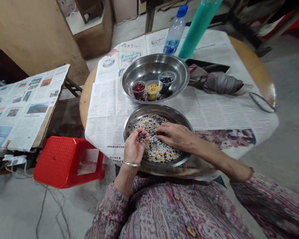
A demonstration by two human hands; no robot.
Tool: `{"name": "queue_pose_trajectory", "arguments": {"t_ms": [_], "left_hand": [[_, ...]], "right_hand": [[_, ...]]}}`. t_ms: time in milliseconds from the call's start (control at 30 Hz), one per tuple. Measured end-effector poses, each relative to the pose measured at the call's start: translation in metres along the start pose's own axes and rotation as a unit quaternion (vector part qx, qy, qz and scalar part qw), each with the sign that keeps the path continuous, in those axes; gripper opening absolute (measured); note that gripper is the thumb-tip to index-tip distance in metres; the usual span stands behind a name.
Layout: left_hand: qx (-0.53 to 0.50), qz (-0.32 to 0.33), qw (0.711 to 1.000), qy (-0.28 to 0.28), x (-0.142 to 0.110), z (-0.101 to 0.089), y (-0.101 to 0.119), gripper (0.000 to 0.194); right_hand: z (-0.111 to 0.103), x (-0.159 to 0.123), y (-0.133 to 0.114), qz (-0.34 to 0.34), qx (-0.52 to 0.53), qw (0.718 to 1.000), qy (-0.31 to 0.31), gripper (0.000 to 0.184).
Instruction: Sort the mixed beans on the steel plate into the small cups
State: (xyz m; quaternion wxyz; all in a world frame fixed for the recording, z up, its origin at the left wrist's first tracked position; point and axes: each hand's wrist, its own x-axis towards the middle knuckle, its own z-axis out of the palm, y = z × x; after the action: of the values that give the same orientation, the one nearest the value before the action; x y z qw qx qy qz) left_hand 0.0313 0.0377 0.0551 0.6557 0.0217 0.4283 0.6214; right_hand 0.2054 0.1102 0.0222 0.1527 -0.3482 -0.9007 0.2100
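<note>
A shallow steel basin [186, 124] near the table's front edge holds mixed grains and beans [161, 156], white, black, yellow and dark red. My left hand [136, 144], with a silver bangle at the wrist, is turned palm up over the left side of that basin. Its fingers are curled in, and what they hold is too small to make out. Fingers bent together, my right hand [175, 135] reaches down to the grains; its fingertips are partly hidden. Beyond, a larger steel basin [153, 63] carries clear cups of red beans [139, 91], yellow beans [153, 90] and black beans [166, 80].
Newspaper [107, 116] covers the round wooden table [264, 76]. Behind the larger basin stand a blue-capped water bottle [174, 31] and a teal bottle [199, 28]. A folded grey umbrella [216, 82] lies at the right. A red stool [57, 161] stands at the left.
</note>
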Motion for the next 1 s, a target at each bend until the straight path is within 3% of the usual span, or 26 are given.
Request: {"name": "queue_pose_trajectory", "arguments": {"t_ms": [167, 333, 600, 833, 1000], "left_hand": [[0.004, -0.002, 1.000, 0.006, 0.000, 0.001, 0.000, 0.012], [0.005, -0.002, 1.000, 0.005, 0.001, 0.000, 0.000, 0.013], [-0.006, 0.000, 1.000, -0.001, 0.002, -0.001, 0.000, 0.013], [-0.003, 0.000, 1.000, 0.000, 0.002, -0.002, -0.001, 0.011], [0.000, 0.001, 1.000, -0.002, 0.002, -0.002, -0.001, 0.012]], "right_hand": [[0.007, -0.006, -0.007, -0.005, -0.018, 0.999, -0.028, 0.013], [0.010, 0.014, -0.003, 0.001, -0.002, 1.000, -0.002, 0.016], [0.005, 0.036, 0.002, 0.011, -0.061, 0.997, 0.043, 0.019], [-0.001, 0.000, 0.004, 0.013, -0.034, 0.999, 0.005, 0.017], [0.007, -0.024, 0.003, 0.006, -0.035, 0.999, 0.040, 0.027]]}}
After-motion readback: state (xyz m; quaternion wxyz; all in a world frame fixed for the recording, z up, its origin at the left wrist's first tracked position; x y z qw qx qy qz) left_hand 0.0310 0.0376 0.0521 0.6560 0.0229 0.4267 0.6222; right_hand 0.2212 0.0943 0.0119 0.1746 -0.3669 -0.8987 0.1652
